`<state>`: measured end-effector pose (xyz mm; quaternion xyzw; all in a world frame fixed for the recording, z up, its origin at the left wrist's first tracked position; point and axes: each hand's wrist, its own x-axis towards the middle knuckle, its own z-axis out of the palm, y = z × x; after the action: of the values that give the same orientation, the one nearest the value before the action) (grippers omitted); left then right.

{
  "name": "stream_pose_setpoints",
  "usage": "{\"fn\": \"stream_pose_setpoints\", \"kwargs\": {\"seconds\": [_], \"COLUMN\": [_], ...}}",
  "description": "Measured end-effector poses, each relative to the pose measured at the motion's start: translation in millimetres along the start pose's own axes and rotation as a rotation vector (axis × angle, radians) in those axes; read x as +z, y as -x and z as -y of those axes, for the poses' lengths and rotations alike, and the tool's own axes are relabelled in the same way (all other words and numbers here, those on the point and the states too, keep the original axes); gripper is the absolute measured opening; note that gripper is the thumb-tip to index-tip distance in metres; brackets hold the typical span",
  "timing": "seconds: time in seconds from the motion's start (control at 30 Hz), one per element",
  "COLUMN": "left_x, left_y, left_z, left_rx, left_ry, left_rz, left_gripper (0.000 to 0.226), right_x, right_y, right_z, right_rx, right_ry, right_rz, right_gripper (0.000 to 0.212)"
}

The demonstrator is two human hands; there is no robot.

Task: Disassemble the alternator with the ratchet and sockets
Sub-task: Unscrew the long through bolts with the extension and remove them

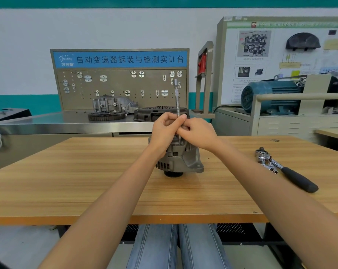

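A grey metal alternator stands upright in the middle of the wooden table. A long thin extension bar rises vertically from its top. My left hand pinches the bar between thumb and fingers. From the other side my right hand grips the bar's lower part, just above the alternator. The bar's lower end and whatever it sits on are hidden behind my fingers. The ratchet, chrome head and black handle, lies on the table to the right with small sockets beside its head.
A steel bench behind the table carries a gearbox housing, a toothed ring and a black finned cover, backed by a pegboard. A teal electric motor sits on a cabinet at the right.
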<state>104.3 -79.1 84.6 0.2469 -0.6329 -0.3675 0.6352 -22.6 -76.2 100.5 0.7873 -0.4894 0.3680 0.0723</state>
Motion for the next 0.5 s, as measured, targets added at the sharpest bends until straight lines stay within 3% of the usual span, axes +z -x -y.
{"fn": "stream_pose_setpoints", "kwargs": {"seconds": [0.27, 0.5], "left_x": [1.0, -2.3], "left_y": [2.2, 0.3], "left_z": [-4.7, -5.1], "left_rx": [-0.036, -0.059], "left_ry": [0.012, 0.010], "left_rz": [0.064, 0.063], "left_gripper": [0.022, 0.013], "right_x": [0.5, 1.9], "right_y": [1.0, 1.2], "right_z": [0.1, 0.2], "right_rx": [-0.033, -0.017], "right_ry": [0.035, 0.024], "right_rz": [0.039, 0.014], "right_gripper": [0.033, 0.032]}}
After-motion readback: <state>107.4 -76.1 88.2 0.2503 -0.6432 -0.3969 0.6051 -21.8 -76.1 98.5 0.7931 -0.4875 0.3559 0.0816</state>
